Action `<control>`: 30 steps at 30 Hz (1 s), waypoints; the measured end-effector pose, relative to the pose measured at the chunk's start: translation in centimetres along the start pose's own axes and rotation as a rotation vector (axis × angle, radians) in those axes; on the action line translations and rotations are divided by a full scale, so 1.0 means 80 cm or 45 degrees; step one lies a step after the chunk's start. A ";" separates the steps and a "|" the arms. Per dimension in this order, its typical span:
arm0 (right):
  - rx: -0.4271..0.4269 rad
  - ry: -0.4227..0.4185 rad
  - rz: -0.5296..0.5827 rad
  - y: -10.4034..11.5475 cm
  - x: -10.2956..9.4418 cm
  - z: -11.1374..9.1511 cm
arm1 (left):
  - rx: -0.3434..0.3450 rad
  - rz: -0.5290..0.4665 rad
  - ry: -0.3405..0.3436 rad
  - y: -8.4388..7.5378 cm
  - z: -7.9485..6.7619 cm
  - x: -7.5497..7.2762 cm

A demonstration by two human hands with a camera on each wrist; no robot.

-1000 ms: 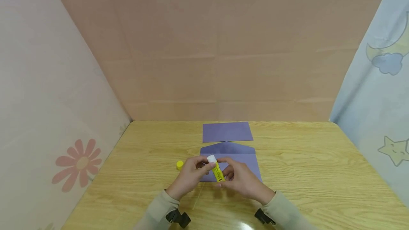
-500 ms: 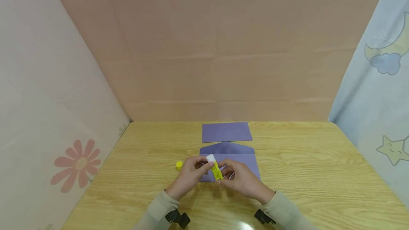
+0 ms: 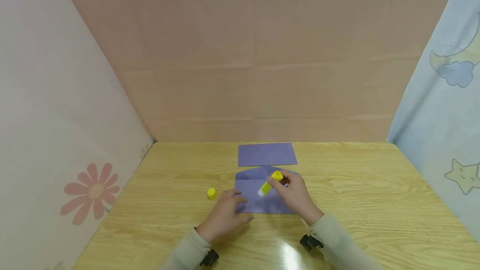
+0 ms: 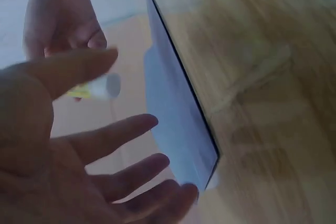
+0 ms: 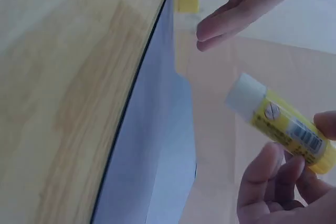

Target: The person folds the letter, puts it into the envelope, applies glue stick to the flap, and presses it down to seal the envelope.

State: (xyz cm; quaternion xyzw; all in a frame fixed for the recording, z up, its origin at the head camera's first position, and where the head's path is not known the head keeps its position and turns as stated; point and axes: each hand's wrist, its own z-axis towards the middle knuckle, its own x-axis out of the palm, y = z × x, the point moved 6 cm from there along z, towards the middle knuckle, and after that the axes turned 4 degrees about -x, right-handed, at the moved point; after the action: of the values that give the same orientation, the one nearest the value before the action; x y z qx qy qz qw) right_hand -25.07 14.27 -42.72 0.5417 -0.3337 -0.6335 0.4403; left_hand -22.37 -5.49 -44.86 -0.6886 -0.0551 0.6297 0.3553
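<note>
A yellow glue stick (image 3: 267, 187) with its white end pointing down and left is pinched near its yellow base by my right hand (image 3: 294, 195), above the purple envelope (image 3: 249, 184). The right wrist view shows the glue stick (image 5: 286, 124) apart from the paper, between thumb and fingers. My left hand (image 3: 226, 213) hovers by the envelope's lower left corner, fingers spread and holding nothing; the left wrist view shows the hand (image 4: 79, 145) loosely extended. The envelope lies on the table with its flap unfolded away from me.
Left of the envelope stands the yellow cap (image 3: 211, 193). Another purple rectangle of paper (image 3: 267, 154) lies behind the envelope on the wooden table (image 3: 356, 195). Curtain-like walls surround the table on its far side, left and right.
The left hand has let go of the glue stick and drawn back slightly toward me. The right hand has moved up and right with the glue stick, turning its white end downward.
</note>
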 end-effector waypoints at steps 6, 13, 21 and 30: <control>-0.069 0.007 -0.089 -0.009 0.006 0.020 | -0.040 0.226 0.236 -0.007 -0.007 0.022; 0.025 0.124 0.010 -0.015 0.034 0.041 | -0.003 0.384 0.285 -0.010 -0.011 0.022; -0.020 0.277 0.003 -0.011 0.079 0.063 | 0.010 0.400 0.303 -0.010 -0.009 0.021; -0.187 0.350 -0.293 0.004 0.111 0.073 | 0.028 0.396 0.315 -0.010 -0.008 0.024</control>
State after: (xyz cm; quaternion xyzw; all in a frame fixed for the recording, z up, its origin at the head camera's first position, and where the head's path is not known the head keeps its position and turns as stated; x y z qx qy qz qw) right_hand -30.97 5.64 -44.81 0.6242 -0.1592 -0.6223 0.4447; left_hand -21.13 -4.15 -46.07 -0.7571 0.1028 0.5882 0.2651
